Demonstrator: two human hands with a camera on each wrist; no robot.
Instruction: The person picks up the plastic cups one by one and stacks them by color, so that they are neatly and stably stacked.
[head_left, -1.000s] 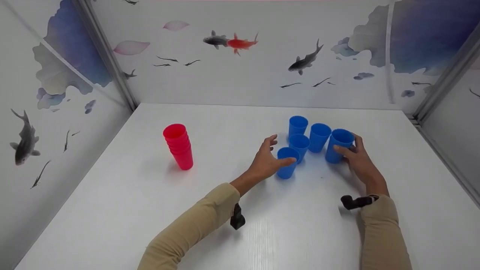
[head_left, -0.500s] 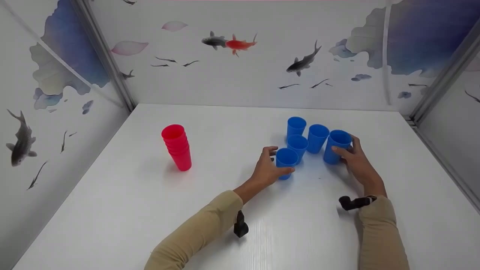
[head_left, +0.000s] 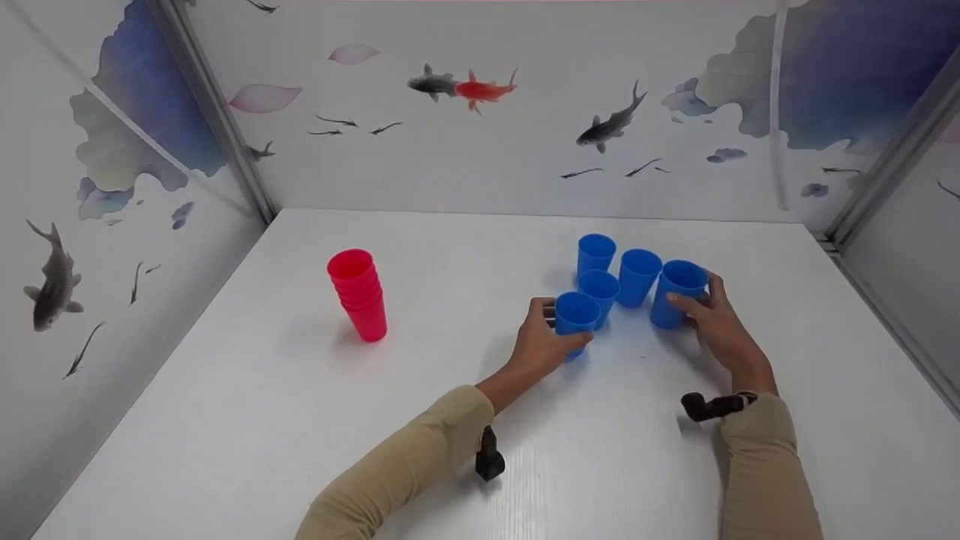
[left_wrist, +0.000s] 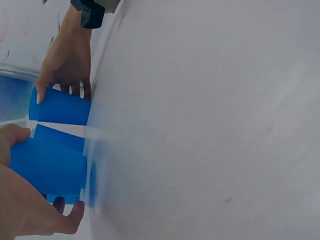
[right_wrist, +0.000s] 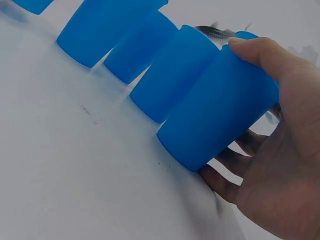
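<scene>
Several blue plastic cups stand upright with their mouths up, close together in a V shape on the right half of the table. My left hand [head_left: 541,341] grips the nearest blue cup [head_left: 576,315], thumb on its near side and fingers round its left side. In the left wrist view, that cup [left_wrist: 47,165] sits between thumb and fingers. My right hand [head_left: 726,326] holds the rightmost blue cup [head_left: 666,309], its thumb across the front. The right wrist view shows this cup [right_wrist: 215,110] with the thumb near its rim and fingers behind and below.
Between the held cups stand a middle blue cup [head_left: 604,289], a back-left blue cup [head_left: 595,255] and another blue cup [head_left: 639,279]. A stack of red cups [head_left: 364,304] stands on the left of the white table [head_left: 247,420]. Fish-patterned panels [head_left: 525,172] enclose the table.
My left hand has come down and closed its fingers and thumb round the nearest blue cup. The right hand keeps its hold, and the cups have stayed in place.
</scene>
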